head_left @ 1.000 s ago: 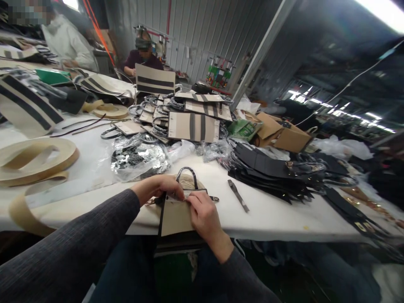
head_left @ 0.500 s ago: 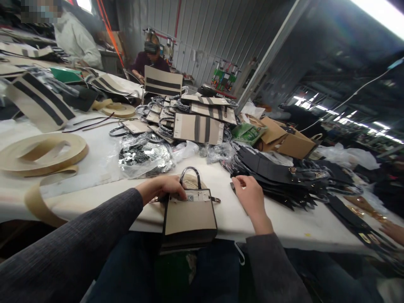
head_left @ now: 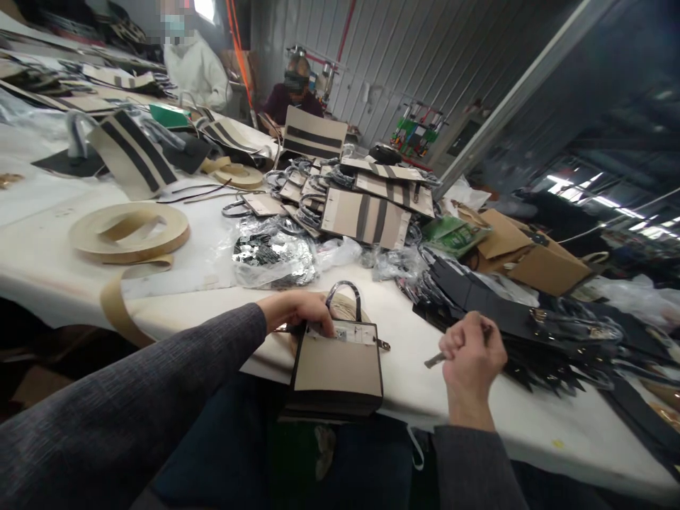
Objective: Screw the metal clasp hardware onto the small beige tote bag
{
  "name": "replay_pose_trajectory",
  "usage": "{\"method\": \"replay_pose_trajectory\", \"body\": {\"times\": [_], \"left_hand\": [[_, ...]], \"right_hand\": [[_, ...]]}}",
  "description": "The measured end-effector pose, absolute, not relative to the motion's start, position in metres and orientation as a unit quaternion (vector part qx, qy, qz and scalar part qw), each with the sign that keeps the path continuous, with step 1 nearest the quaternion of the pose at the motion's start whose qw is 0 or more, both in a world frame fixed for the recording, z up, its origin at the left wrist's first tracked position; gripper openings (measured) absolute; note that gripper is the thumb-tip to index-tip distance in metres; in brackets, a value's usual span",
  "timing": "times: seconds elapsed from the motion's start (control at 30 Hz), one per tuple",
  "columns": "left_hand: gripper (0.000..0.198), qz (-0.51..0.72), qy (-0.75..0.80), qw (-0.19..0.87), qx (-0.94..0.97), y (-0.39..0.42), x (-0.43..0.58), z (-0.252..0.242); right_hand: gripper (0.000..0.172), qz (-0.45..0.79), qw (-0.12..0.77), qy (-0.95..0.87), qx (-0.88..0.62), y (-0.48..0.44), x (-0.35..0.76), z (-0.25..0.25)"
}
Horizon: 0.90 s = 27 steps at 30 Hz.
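Observation:
A small beige handbag (head_left: pixel 338 367) with black edges sits at the table's front edge, its dark looped handle (head_left: pixel 344 285) standing upright. My left hand (head_left: pixel 305 310) is closed on its top rim, with the fingertips by a whitish strip along the opening. A small metal-tipped strap (head_left: pixel 382 345) sticks out from the bag's right side. To the right, my right hand (head_left: pixel 474 350) is raised in a closed grip around a slim, dark, flat-ended tool (head_left: pixel 435 360). Only the tool's end shows; the fingers hide the rest.
A roll of tan tape (head_left: pixel 175 239) lies at left. Striped bag panels (head_left: pixel 366 216) are heaped at the back, behind a clear plastic bag of dark pieces (head_left: pixel 273 258). Black bag parts (head_left: pixel 494 326) lie stacked at right, near a cardboard box (head_left: pixel 547 255). Two people sit across the table.
My right hand has lifted from the table beside the black stack and turned, with the slim tool now in its grip. The left hand stays on the handbag. The view has swung left.

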<state>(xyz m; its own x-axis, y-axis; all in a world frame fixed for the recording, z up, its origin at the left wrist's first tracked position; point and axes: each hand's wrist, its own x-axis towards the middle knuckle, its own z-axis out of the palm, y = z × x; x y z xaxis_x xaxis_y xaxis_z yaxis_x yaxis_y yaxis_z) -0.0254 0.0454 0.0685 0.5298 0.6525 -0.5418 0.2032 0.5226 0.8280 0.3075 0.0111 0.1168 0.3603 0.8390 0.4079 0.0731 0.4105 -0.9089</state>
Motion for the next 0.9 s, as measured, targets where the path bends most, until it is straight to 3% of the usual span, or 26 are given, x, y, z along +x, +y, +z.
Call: {"method": "replay_pose_trajectory", "body": {"times": [0.13,0.27,0.57,0.73,0.9], "left_hand": [[0.034,0.151,0.463,0.741,0.462,0.047,-0.025,0.068],[0.033,0.163,0.454,0.735,0.476,0.043,-0.024,0.072],[0.03,0.173,0.464,0.7,0.515,0.039,-0.024,0.072],[0.034,0.201,0.451,0.698,0.519,0.038,-0.026,0.072],[0.038,0.188,0.455,0.7,0.517,0.039,-0.025,0.071]], "right_hand": [[0.059,0.407,0.686,-0.496,-0.342,-0.015,0.244,0.158],[0.068,0.449,0.69,-0.477,-0.308,-0.021,0.177,0.152],[0.064,0.416,0.696,-0.483,-0.331,-0.019,0.138,0.114],[0.046,0.454,0.662,-0.509,-0.31,-0.016,0.151,0.117],[0.06,0.474,0.633,-0.511,-0.336,-0.01,0.152,0.12]]}}
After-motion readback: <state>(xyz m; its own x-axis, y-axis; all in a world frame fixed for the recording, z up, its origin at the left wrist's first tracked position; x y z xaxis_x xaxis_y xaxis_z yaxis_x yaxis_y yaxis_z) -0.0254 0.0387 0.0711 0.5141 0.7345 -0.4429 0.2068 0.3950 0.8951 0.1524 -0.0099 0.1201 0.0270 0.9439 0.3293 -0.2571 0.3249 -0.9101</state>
